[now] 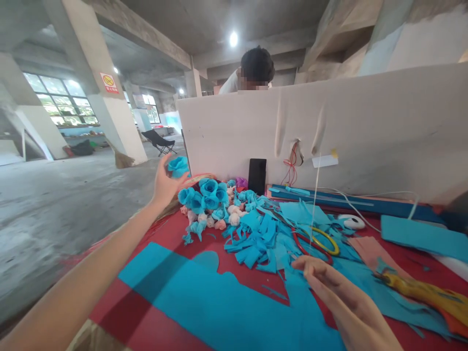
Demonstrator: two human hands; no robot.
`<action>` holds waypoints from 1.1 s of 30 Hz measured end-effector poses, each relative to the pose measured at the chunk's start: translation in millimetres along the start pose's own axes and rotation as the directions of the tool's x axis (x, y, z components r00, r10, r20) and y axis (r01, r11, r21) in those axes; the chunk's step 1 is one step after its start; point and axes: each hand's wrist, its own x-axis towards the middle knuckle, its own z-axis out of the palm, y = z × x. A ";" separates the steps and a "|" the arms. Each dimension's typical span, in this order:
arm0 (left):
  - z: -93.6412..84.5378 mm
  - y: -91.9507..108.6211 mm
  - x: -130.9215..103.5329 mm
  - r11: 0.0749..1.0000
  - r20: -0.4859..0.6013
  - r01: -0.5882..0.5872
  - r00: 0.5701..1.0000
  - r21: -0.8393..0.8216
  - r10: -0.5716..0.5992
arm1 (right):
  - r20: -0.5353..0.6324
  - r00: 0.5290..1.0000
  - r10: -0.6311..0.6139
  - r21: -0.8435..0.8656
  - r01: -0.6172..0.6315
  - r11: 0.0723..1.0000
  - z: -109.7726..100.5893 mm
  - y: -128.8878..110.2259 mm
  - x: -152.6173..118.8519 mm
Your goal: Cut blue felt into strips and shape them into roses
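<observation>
My left hand [170,181] is raised at the far left edge of the table, its fingers closed around a blue paper flower [178,166]. Over the front right of the table, the thumb and forefinger of my right hand [338,290] are pinched together. A thin white string [315,204] runs down from the upright board to those fingertips. Finished blue paper roses [209,189] stand in a cluster just right of my left hand, with small pink and white paper rosebuds [234,218] below them. Beneath my hands lies a large sheet of blue crepe paper [204,302].
A white upright board [234,131] closes off the table's back; a person [257,66] is behind it. Blue paper scraps [261,239] cover the middle. Scissors [325,241] with yellow and red handles, a yellow-handled tool [424,290] and a dark phone [257,176] lie or stand around.
</observation>
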 end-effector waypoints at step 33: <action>-12.4 -41.9 23.6 0.980 0.755 -0.102 0.653 0.171 -0.063 | 0.044 0.994 0.101 0.018 -0.101 0.995 -2.9 2.5 4.3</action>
